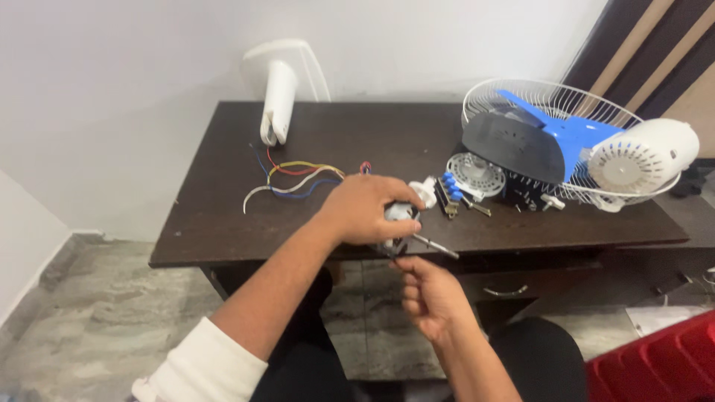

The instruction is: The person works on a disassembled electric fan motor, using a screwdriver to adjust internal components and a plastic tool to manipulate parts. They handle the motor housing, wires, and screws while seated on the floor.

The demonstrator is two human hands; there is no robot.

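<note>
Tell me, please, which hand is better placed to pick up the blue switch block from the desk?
Probably the right hand: it pinches only a thin tool, and the switch block lies on its side. The left hand is wrapped around the motor.

Matt dark wood-look table (223, 223), glossy white plastic motor housing (644, 158), white metal wire grille (536, 93), smooth blue plastic blade (573, 130).

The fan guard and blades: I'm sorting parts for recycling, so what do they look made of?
The fan guard looks like thin metal wire with a white coating, judging by its fine ribs. The blades look like moulded blue plastic, smooth and evenly coloured, though that is a guess from looks.
</note>
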